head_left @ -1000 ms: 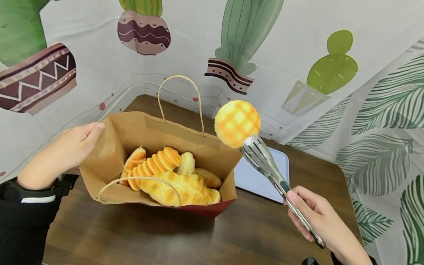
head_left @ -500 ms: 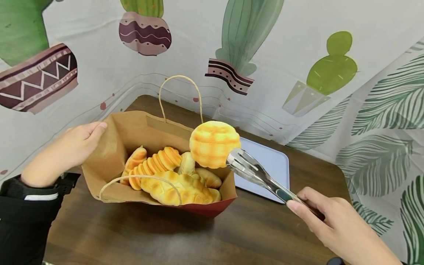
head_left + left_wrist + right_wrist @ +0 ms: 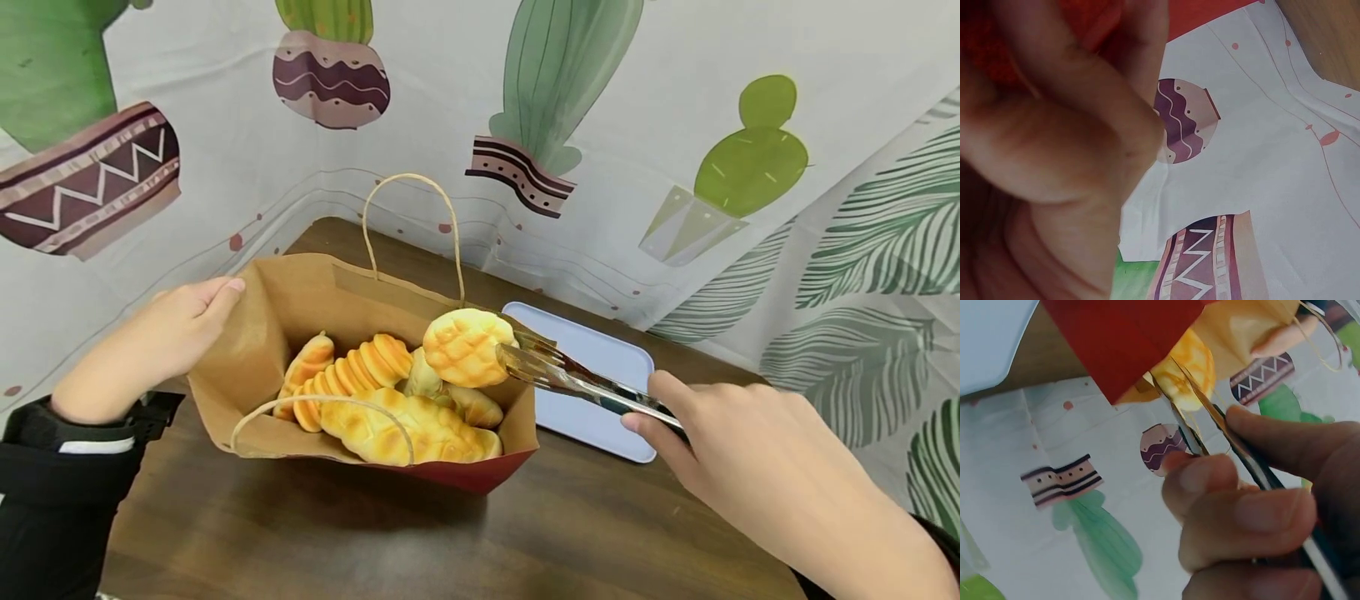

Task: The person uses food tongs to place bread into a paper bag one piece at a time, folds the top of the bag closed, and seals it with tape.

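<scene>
My left hand grips the left edge of a brown paper bag with a red outside. In the left wrist view the fingers of that hand curl close to the camera. My right hand holds metal tongs that reach leftward over the bag's right rim. Between the tong tips is a round yellow bun with a crosshatched top, above the other breads. Inside the bag lie a ridged roll, a large braided loaf and several other breads. The right wrist view shows the bun at the tong tips.
A pale blue tray lies on the dark wooden table, right of the bag. Two rope handles stick up from the bag, the rear handle standing upright. A cactus-print cloth hangs behind the table.
My right hand has brought the tongs and bun leftward and down, from over the tray to inside the bag's opening. The tongs have turned onto their side. The left hand stays on the bag.
</scene>
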Demonstrator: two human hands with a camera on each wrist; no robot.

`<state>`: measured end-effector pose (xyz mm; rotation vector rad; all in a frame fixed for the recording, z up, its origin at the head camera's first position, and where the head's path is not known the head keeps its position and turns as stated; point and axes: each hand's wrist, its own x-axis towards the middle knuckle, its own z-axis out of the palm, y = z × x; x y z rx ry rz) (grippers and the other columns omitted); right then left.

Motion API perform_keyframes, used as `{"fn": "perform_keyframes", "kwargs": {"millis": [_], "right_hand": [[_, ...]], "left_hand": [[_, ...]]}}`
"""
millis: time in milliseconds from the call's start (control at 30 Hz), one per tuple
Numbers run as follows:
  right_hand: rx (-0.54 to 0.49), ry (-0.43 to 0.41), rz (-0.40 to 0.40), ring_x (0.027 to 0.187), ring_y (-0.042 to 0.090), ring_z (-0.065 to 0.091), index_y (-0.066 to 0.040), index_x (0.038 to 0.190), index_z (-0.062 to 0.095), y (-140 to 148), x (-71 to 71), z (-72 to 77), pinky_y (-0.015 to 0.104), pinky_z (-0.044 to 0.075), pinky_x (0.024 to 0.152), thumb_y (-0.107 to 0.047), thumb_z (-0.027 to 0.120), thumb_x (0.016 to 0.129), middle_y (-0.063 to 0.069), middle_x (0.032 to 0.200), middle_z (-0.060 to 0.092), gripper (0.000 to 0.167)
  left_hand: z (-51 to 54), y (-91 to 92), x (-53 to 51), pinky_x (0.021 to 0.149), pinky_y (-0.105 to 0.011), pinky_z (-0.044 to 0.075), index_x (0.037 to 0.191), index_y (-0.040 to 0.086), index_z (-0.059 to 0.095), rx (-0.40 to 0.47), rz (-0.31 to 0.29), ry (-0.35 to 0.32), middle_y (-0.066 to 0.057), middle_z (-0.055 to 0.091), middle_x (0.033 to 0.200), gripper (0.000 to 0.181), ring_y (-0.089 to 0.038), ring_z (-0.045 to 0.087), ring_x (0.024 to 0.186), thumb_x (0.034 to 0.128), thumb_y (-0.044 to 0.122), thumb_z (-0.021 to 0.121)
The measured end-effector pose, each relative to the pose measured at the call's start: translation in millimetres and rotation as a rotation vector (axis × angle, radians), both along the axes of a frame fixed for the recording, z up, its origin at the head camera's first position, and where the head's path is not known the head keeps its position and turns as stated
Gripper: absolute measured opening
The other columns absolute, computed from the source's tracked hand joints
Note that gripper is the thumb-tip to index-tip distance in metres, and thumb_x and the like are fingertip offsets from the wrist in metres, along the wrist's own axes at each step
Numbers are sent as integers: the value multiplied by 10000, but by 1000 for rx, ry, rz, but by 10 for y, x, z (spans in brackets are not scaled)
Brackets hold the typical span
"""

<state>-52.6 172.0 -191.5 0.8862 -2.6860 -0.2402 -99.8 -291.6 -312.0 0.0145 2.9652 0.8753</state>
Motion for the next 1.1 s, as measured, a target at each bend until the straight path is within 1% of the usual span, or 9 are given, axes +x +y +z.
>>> {"fn": "perform_keyframes", "kwargs": {"millis": [133,300,567,767,833,900,967,1033,1100], "right_hand": [[74,30,40,396,108,222,-181,666,338,-134,-70,64,247,177,350,-335,689,820,-119,464,196,414],[170,57,87,384,131,276,-142,627,380,-291,-188,20,287,235,304,-307,740,786,-84,465,239,426],[280,22,96,427,171,429,-138,588,458,-553,-350,-80,310,360,354,-308,779,747,-55,473,333,397],[304,10,126,430,168,437,-163,520,439,-671,-417,-116,295,386,359,-282,808,707,-54,464,345,430],[310,-16,127,429,156,426,-170,504,429,-700,-437,-116,290,388,361,-256,807,705,-56,461,343,437],[303,-34,135,430,147,415,-173,487,420,-729,-453,-121,280,381,363,-188,787,710,-65,460,313,430],[304,-47,140,426,133,389,-175,474,380,-763,-465,-125,264,364,362,-81,729,722,-75,466,256,439],[315,-33,152,416,122,361,-178,463,337,-799,-477,-132,247,342,355,3,661,717,-80,474,207,450],[346,-6,166,413,106,317,-180,459,289,-848,-491,-138,224,300,350,45,594,725,-79,493,153,463]], "left_hand": [[13,9,13,1017,-679,243,1397,-125,327,1,1,-3,-409,329,1356,583,-599,279,1249,1049,320,181],[15,6,30,1018,-677,241,1395,-132,323,-4,-1,0,-409,327,1361,582,-596,280,1251,1050,315,181],[10,-2,42,1011,-681,247,1390,-133,331,-5,2,18,-407,337,1357,574,-597,293,1244,1050,307,188],[10,6,39,1009,-681,249,1384,-140,334,6,-1,27,-413,340,1348,569,-603,292,1238,1050,297,191],[14,6,38,1014,-680,244,1386,-144,326,9,-4,22,-412,332,1355,572,-601,285,1243,1051,298,188],[17,3,38,1018,-679,241,1387,-148,319,10,-6,18,-412,326,1360,573,-599,280,1248,1051,297,188],[17,1,36,1022,-677,240,1387,-150,317,7,-9,17,-411,323,1364,573,-596,278,1252,1052,296,187],[14,-2,35,1022,-677,241,1385,-153,318,4,-11,19,-412,325,1363,573,-596,279,1252,1052,294,187],[9,-5,33,1023,-676,239,1385,-154,316,3,-12,21,-413,324,1363,573,-597,277,1251,1051,294,186]]}}
